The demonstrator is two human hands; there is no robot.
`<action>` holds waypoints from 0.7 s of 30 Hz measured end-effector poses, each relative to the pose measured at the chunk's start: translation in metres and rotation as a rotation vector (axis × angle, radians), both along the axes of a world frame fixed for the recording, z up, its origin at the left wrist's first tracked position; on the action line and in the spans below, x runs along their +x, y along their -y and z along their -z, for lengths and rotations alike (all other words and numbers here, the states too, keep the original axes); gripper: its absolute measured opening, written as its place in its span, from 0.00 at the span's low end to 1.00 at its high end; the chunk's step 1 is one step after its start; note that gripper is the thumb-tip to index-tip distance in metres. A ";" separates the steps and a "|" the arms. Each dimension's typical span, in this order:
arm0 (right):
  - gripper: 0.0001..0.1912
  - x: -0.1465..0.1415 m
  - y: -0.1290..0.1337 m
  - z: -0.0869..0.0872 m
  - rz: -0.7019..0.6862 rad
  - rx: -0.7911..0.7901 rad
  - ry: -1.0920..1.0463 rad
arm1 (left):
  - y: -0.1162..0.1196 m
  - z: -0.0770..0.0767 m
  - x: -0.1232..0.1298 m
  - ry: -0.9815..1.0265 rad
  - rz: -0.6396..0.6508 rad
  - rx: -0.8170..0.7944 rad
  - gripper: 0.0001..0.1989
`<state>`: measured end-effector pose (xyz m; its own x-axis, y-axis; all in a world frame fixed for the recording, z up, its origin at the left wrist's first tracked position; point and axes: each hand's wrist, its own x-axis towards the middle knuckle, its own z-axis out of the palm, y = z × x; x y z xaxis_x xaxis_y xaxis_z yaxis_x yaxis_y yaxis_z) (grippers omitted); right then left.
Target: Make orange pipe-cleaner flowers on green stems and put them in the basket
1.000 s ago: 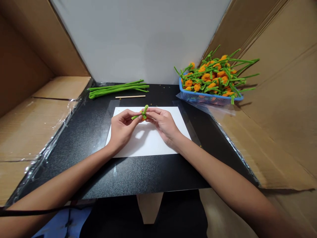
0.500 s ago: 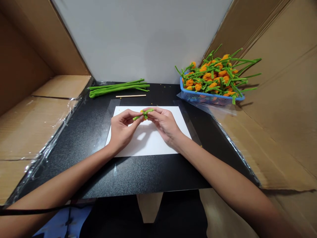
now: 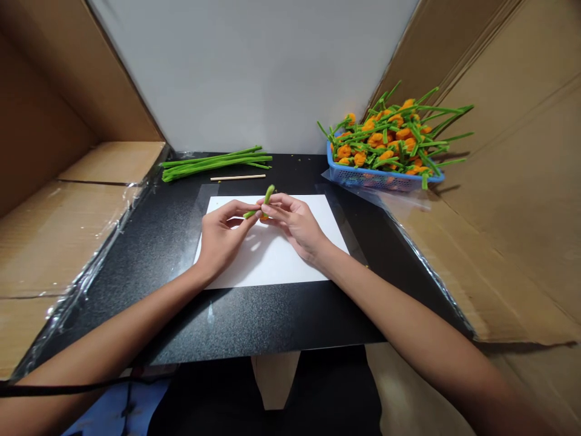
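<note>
Between both hands, above a white sheet [image 3: 272, 260], is a small pipe-cleaner piece [image 3: 269, 194] in green and orange. One green end sticks up and another points left; most of the orange part is hidden by fingers. My left hand [image 3: 227, 233] is closed, pinching the piece with thumb and fingertips from the left. From the right, my right hand [image 3: 295, 224] is closed on the same piece, thumb and forefinger at its middle.
Behind the sheet lie a wooden stick [image 3: 238, 177] and a bundle of green pipe cleaners [image 3: 213, 163]. A blue basket [image 3: 381, 177] at the back right is heaped with orange-and-green pipe-cleaner pieces [image 3: 394, 136]. Cardboard walls [image 3: 508, 181] flank the black table [image 3: 290, 315].
The green end on the right side of the piece, which lay nearly flat, now stands upright. Less orange shows between the fingers. The view has shifted slightly.
</note>
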<state>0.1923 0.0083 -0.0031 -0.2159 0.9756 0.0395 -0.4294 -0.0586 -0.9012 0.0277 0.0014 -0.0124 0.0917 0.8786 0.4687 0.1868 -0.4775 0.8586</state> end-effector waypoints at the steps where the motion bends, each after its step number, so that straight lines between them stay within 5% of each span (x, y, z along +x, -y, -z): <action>1: 0.10 0.001 -0.001 0.001 0.014 -0.001 0.000 | -0.001 -0.001 -0.002 -0.081 0.004 0.064 0.08; 6: 0.11 0.009 -0.005 -0.002 -0.010 -0.023 0.057 | -0.011 -0.007 -0.014 -0.452 -0.038 0.545 0.09; 9: 0.11 0.014 -0.005 -0.006 -0.098 -0.020 0.118 | -0.019 -0.011 -0.022 -0.527 0.009 0.702 0.08; 15: 0.12 0.016 -0.005 -0.008 -0.186 0.034 0.188 | -0.024 -0.018 -0.033 -0.615 0.183 0.797 0.09; 21: 0.12 0.013 -0.005 -0.001 -0.122 0.142 0.254 | -0.023 -0.024 -0.032 -0.633 0.256 0.645 0.06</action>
<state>0.2058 0.0134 -0.0017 -0.3509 0.9307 0.1029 -0.1871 0.0380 -0.9816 -0.0040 0.0243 0.0115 0.6507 0.3847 0.6546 0.3521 -0.9167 0.1887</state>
